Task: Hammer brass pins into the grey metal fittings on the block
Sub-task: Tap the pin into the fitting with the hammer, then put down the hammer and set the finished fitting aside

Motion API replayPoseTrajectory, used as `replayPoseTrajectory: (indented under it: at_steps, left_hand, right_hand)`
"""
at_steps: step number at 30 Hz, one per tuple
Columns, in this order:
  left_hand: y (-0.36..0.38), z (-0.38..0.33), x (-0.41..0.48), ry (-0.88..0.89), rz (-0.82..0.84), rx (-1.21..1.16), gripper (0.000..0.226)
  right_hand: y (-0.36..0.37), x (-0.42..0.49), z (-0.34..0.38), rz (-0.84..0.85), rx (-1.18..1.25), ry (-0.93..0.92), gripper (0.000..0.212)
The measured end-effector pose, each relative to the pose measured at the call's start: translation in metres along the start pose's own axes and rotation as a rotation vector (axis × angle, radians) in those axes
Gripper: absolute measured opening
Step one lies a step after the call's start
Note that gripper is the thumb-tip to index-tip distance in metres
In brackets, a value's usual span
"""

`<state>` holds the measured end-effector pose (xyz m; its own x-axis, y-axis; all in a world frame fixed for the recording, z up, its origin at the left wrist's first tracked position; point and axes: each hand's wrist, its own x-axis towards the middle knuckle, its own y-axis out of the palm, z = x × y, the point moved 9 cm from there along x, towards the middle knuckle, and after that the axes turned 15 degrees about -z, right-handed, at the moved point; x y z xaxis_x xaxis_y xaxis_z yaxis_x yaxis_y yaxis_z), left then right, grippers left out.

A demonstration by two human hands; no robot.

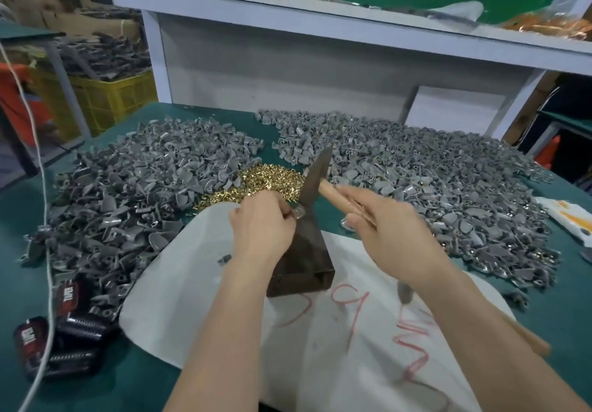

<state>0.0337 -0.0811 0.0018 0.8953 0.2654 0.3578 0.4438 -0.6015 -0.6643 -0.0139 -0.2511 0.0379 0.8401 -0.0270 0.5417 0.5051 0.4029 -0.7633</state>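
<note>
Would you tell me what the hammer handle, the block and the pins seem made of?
The hammer handle looks like pale, matt wood; the block dark, dull metal, perhaps steel; the pins glint yellow, so probably brass.

Two hands: the left hand and the right hand. One hammer, one dark block, one lone fitting at its top. Two broad heaps of grey fittings, the left heap and the right heap (pieces past counting). One heap of brass pins. One white sheet, one yellow crate.
</note>
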Motion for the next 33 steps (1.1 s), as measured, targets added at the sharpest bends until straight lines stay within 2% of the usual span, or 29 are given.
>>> replayPoseTrajectory:
  at_steps: [3, 5, 7, 9, 14, 16, 18, 20, 21, 23, 25, 26, 27, 29, 31, 33]
  left_hand:
    - [0.001, 0.000, 0.000, -0.012, 0.008, -0.004, 0.008]
    - [0.000, 0.001, -0.001, -0.023, 0.009, -0.008, 0.014]
    - [0.001, 0.001, -0.001, -0.025, 0.006, -0.007, 0.015]
    - [0.001, 0.002, 0.000, -0.020, -0.005, -0.005, 0.009]
    - [0.004, 0.001, 0.001, -0.024, -0.019, -0.041, 0.011]
    - [0.005, -0.002, 0.001, -0.016, -0.028, -0.068, 0.011]
    - [0.004, -0.004, 0.002, -0.007, -0.041, -0.104, 0.012]
    - [0.003, -0.006, 0.003, 0.002, -0.038, -0.170, 0.013]
    - [0.002, -0.006, 0.003, -0.005, -0.050, -0.212, 0.016]
    - [-0.008, -0.001, 0.007, -0.068, -0.138, -0.325, 0.022]
    - [-0.027, 0.012, 0.008, -0.196, -0.313, -0.521, 0.020]
    - [-0.036, 0.020, 0.008, -0.276, -0.400, -0.637, 0.016]
    - [-0.043, 0.029, 0.006, -0.353, -0.480, -0.755, 0.017]
    - [-0.050, 0.048, 0.004, -0.492, -0.619, -0.951, 0.023]
    - [-0.055, 0.061, 0.002, -0.577, -0.730, -1.072, 0.026]
    - [-0.063, 0.067, 0.001, -0.589, -0.823, -1.116, 0.029]
  right_hand:
    - [0.010, 0.012, -0.023, -0.066, 0.184, 0.205, 0.044]
    - [0.036, 0.010, -0.036, 0.028, 0.140, 0.328, 0.038]
    - [0.059, 0.005, -0.041, 0.133, 0.022, 0.347, 0.032]
    - [0.069, 0.000, -0.040, 0.163, -0.035, 0.356, 0.035]
    - [0.069, 0.006, -0.038, 0.194, -0.347, 0.205, 0.036]
    - [0.059, 0.017, -0.027, 0.131, -0.230, 0.170, 0.036]
    - [0.053, 0.029, -0.005, 0.095, 0.068, 0.130, 0.035]
    - [0.063, 0.036, 0.019, 0.211, 0.321, 0.119, 0.023]
    - [0.066, 0.042, 0.024, 0.215, 0.374, 0.119, 0.012]
    - [0.054, 0.067, 0.014, -0.004, 0.407, 0.203, 0.009]
    - [0.038, 0.094, -0.014, -0.252, 0.347, 0.396, 0.034]
    - [0.040, 0.103, -0.022, -0.256, 0.258, 0.465, 0.052]
    - [0.048, 0.107, -0.021, -0.191, 0.154, 0.489, 0.065]
    - [0.077, 0.111, 0.014, -0.040, 0.017, 0.343, 0.071]
    - [0.110, 0.103, 0.078, 0.113, 0.192, 0.089, 0.057]
    - [0.146, 0.076, 0.132, 0.406, 0.510, 0.061, 0.035]
